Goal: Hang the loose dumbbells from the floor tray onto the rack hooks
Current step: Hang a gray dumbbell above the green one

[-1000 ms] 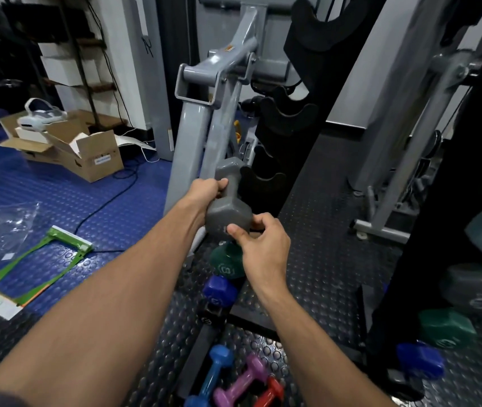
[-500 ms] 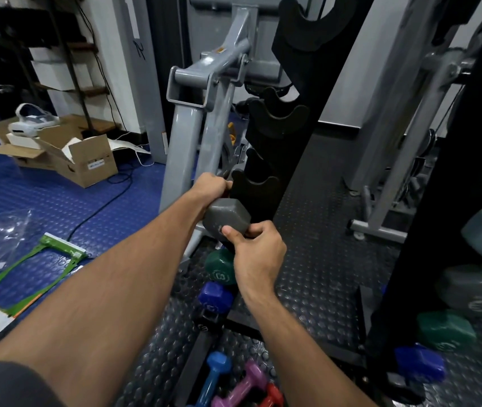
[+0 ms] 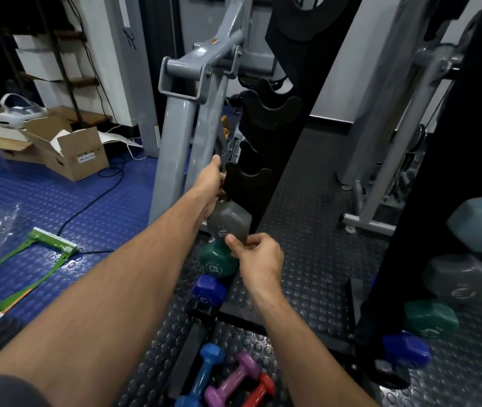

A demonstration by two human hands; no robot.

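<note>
Head view is showing the hanging step in progress: a grey dumbbell [image 3: 229, 223], sitting at the centre of the frame, is being settled into the black rack [image 3: 281, 118], just under the lowest empty hook [image 3: 247, 179] and directly above a green dumbbell [image 3: 217, 261] and a dark blue dumbbell [image 3: 208, 289] already hanging there. The left hand [image 3: 212, 183] is reaching along the far side of the grey weight, its fingers hidden behind the hook plate, so whether it is gripping the handle cannot be told for certain. The right hand [image 3: 259, 257] is curling its fingers and thumb around the near lower corner of the grey head, steadying it. Both forearms are extending from the bottom of the frame toward the centre, the left almost straight, the right bending in from lower right.

Judging from this, the handle is probably close to seated; the next move is calling for a careful lowering until the cradle carries the weight, then freeing both hands. At the bottom centre, a light blue dumbbell [image 3: 204, 374], a purple dumbbell [image 3: 231, 383] and a red dumbbell [image 3: 260, 390] are lying in the floor tray [image 3: 185, 356], waiting.
</note>
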